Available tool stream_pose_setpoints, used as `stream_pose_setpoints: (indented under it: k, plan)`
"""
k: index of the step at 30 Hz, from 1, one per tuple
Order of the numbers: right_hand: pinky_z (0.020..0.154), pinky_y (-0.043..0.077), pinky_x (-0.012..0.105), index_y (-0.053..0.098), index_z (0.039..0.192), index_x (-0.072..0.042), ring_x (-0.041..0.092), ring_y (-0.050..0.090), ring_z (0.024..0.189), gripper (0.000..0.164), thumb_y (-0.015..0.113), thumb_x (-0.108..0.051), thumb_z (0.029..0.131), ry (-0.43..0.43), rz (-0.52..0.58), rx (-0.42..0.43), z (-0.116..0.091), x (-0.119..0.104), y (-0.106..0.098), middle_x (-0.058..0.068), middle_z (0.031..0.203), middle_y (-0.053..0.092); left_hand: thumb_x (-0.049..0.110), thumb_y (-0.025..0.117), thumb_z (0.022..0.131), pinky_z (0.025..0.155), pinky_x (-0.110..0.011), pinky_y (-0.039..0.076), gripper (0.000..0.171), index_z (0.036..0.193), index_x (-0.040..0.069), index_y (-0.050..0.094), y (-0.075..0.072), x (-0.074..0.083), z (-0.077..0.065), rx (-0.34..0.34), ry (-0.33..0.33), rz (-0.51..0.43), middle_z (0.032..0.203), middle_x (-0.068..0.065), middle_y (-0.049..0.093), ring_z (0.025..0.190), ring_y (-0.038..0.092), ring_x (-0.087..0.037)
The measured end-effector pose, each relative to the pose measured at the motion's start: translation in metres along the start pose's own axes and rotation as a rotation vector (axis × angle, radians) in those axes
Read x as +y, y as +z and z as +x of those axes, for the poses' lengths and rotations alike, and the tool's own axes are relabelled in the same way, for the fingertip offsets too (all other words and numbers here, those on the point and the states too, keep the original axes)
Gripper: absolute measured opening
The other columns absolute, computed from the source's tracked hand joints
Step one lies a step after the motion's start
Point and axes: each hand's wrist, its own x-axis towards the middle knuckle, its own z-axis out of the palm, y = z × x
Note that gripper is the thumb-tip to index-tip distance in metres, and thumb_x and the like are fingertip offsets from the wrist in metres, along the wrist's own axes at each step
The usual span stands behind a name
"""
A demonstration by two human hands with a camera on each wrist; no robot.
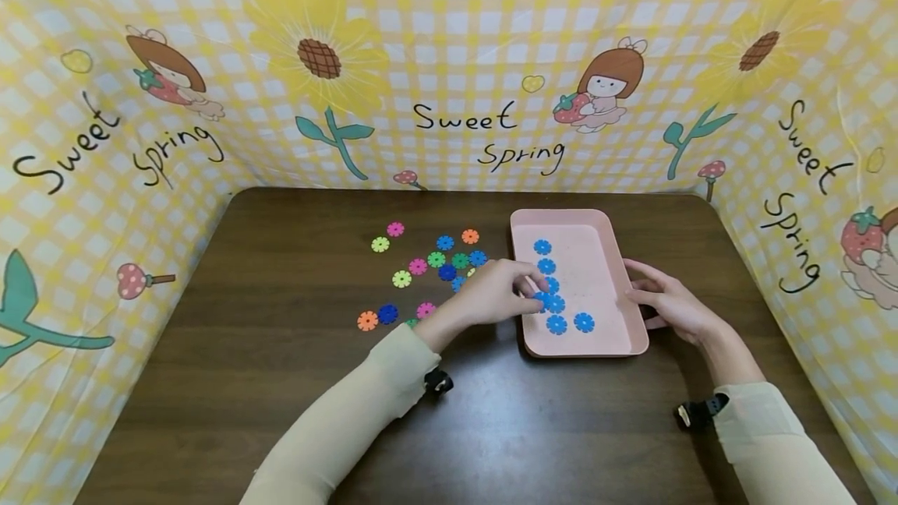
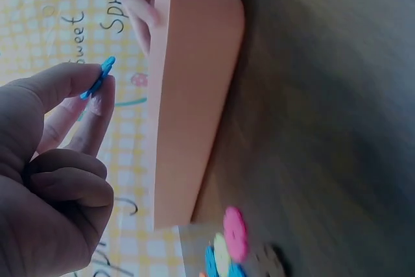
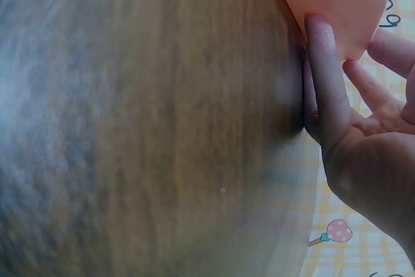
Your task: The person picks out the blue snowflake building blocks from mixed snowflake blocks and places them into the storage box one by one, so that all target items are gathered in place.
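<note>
In the left wrist view, my left hand [image 2: 58,180] pinches a small blue snowflake disc [image 2: 102,77] between thumb and fingertip, above the rim of the pink tray [image 2: 194,82]. From the head view, this left hand [image 1: 494,292] reaches over the tray's left edge. Several blue discs [image 1: 584,323] lie on the tray floor, mostly in a column along its left half. My right hand [image 1: 677,306] rests at the tray's right outer wall, its fingers [image 3: 322,56] touching the side, mostly straight.
Loose discs in several colors are scattered on the brown table left of the tray, among them an orange disc [image 1: 367,321], a pink disc [image 1: 396,229] and a green disc [image 1: 436,259]. A yellow checked cloth [image 1: 449,61] surrounds the table's back and sides.
</note>
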Motion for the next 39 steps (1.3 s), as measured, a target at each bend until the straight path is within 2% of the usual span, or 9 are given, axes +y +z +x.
stream_pose_setpoints:
  k: [5, 11, 15, 21, 30, 39]
  plan:
    - [0.078, 0.060, 0.051, 0.017, 0.167, -0.014, 0.027, 0.067, 0.105, 0.075, 0.060, -0.019, 0.106, 0.000, 0.001, 0.003, 0.001, 0.000, 0.001, 0.039, 0.151, 0.037, 0.026, 0.082, 0.092, 0.071, -0.025, 0.051, 0.018, 0.108, 0.023, 0.075, 0.013, 0.010, 0.023, 0.004, -0.009, 0.032, 0.087, 0.015, 0.070, 0.081, 0.064, -0.002]
    - [0.077, 0.061, 0.051, 0.019, 0.167, -0.013, 0.027, 0.067, 0.104, 0.073, 0.060, -0.019, 0.106, -0.004, -0.003, 0.005, 0.001, -0.001, 0.000, 0.039, 0.148, 0.040, 0.027, 0.082, 0.092, 0.064, -0.025, 0.051, 0.015, 0.105, 0.024, 0.075, 0.028, 0.021, 0.044, -0.012, -0.031, 0.064, 0.083, 0.016, 0.067, 0.074, 0.063, -0.001]
    - [0.078, 0.060, 0.051, 0.019, 0.167, -0.014, 0.027, 0.067, 0.105, 0.073, 0.060, -0.019, 0.106, -0.007, -0.007, 0.000, 0.001, 0.000, 0.000, 0.039, 0.147, 0.040, 0.027, 0.083, 0.091, 0.060, -0.025, 0.050, 0.016, 0.104, 0.026, 0.075, 0.039, 0.023, 0.055, -0.002, -0.062, 0.098, 0.085, 0.015, 0.066, 0.073, 0.061, -0.001]
    - [0.078, 0.061, 0.051, 0.019, 0.167, -0.013, 0.026, 0.067, 0.105, 0.073, 0.059, -0.019, 0.107, -0.008, -0.012, 0.007, 0.001, 0.000, 0.000, 0.039, 0.148, 0.040, 0.028, 0.084, 0.089, 0.065, -0.025, 0.047, 0.016, 0.102, 0.028, 0.074, 0.054, 0.019, 0.069, 0.010, -0.106, 0.166, 0.087, 0.016, 0.067, 0.075, 0.059, 0.002]
    - [0.077, 0.061, 0.050, 0.019, 0.166, -0.012, 0.024, 0.068, 0.102, 0.073, 0.059, -0.019, 0.106, -0.015, 0.001, 0.006, 0.001, 0.000, 0.000, 0.039, 0.147, 0.040, 0.030, 0.081, 0.092, 0.068, -0.031, 0.047, 0.014, 0.105, 0.027, 0.075, 0.067, 0.012, 0.075, -0.007, -0.144, 0.258, 0.086, 0.016, 0.067, 0.079, 0.059, -0.003]
    - [0.076, 0.061, 0.050, 0.019, 0.166, -0.012, 0.023, 0.069, 0.101, 0.072, 0.059, -0.018, 0.107, -0.021, -0.002, 0.006, 0.001, 0.000, 0.000, 0.037, 0.144, 0.043, 0.034, 0.079, 0.094, 0.069, -0.032, 0.048, 0.019, 0.110, 0.025, 0.075, 0.073, 0.011, 0.073, 0.015, -0.114, 0.347, 0.097, 0.012, 0.068, 0.085, 0.059, -0.004]
